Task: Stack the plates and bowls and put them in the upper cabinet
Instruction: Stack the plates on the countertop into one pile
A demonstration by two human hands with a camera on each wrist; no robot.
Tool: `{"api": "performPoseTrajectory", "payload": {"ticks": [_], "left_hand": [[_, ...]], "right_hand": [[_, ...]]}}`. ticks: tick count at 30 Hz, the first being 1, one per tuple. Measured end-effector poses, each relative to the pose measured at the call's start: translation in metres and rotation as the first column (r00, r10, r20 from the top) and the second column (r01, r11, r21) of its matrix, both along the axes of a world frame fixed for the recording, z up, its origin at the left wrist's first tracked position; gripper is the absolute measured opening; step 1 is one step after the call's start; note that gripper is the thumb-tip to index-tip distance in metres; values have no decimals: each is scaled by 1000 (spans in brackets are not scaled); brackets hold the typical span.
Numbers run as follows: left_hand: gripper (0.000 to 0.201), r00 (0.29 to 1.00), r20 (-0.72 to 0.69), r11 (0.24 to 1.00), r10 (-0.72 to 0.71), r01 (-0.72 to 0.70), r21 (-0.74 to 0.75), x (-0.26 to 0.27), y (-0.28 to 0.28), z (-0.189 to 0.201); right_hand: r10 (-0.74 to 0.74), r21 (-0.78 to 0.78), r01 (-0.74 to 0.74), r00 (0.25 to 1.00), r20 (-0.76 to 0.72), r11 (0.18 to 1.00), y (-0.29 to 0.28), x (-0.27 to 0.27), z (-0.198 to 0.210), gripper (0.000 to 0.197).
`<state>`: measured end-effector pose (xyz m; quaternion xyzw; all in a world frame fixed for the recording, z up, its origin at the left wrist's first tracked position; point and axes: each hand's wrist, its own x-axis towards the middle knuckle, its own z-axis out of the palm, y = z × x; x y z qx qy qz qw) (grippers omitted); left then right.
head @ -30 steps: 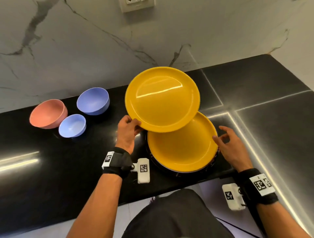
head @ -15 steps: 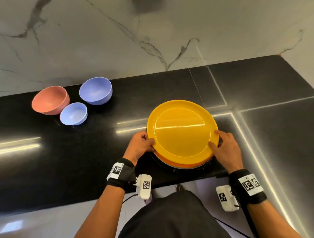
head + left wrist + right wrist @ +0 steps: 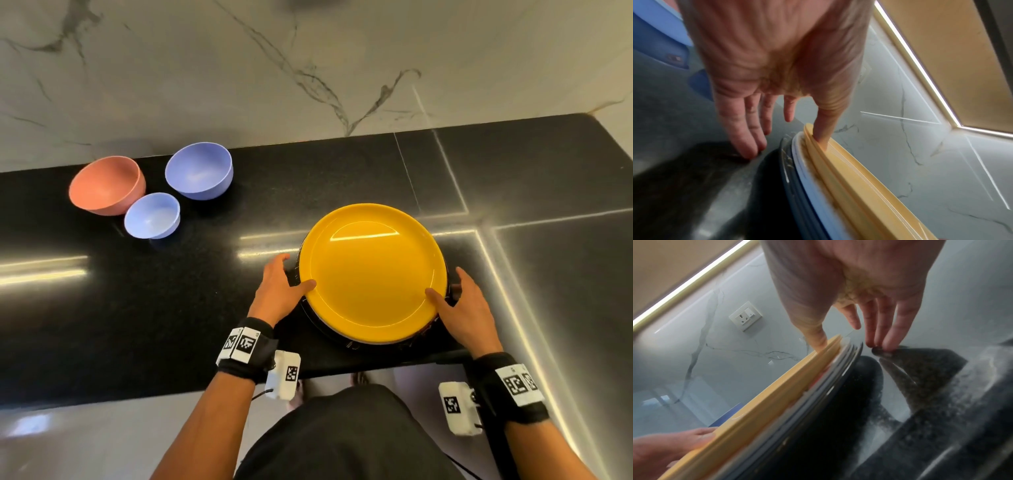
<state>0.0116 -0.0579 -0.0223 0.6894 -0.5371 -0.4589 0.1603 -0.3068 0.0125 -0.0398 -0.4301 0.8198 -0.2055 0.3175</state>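
Observation:
A stack of plates topped by a yellow plate (image 3: 373,274) stands on the black counter near its front edge. White and dark plates (image 3: 797,170) show under the yellow rims (image 3: 849,170). My left hand (image 3: 291,274) is at the stack's left side, thumb (image 3: 823,134) resting on the top plate's rim, straight fingers (image 3: 748,142) touching the counter beside the stack. My right hand (image 3: 448,287) mirrors it on the right, thumb (image 3: 818,337) on the yellow rim (image 3: 777,386), fingertips (image 3: 888,340) on the counter. A pink bowl (image 3: 106,185), a large blue bowl (image 3: 200,171) and a small blue bowl (image 3: 152,216) sit apart at the back left.
The black counter (image 3: 137,308) runs left to right and turns a corner at the far right. A marble wall (image 3: 308,68) backs it, with a socket (image 3: 745,316). A lit cabinet underside (image 3: 941,48) hangs above. The counter's front edge lies just below the stack.
The yellow plate that my left hand held up came down onto the stack. Both hands now sit at the stack's sides with thumbs on the rim and fingers straightened down to the counter.

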Motion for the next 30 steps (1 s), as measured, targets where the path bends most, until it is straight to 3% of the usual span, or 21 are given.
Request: {"api": "performPoseTrajectory", "payload": {"ticks": [4,10,17,21,30], "left_hand": [[75,994,-3,994,-113,113,-4,-11,-1,-3],[75,993,12,993,-114,114,4,-12,-14,0],[76,996,17,996,-93,93,9,-13,-47,3],[66,996,-15,995,-83,82,-60,-12,-75,8],[54,995,89,993,-37,46,-109,-14,-141,23]], "right_hand": [[54,9,-54,997,48,998,-1,-4,-4,63],[87,34,-86,996,-26,996,-7,3,7,41],[91,-6,-91,995,35,996,-40,6,13,40],[89,-18,-88,995,54,996,-80,10,14,33],[104,-2,-104,994,24,995,-184,14,8,25]]}}
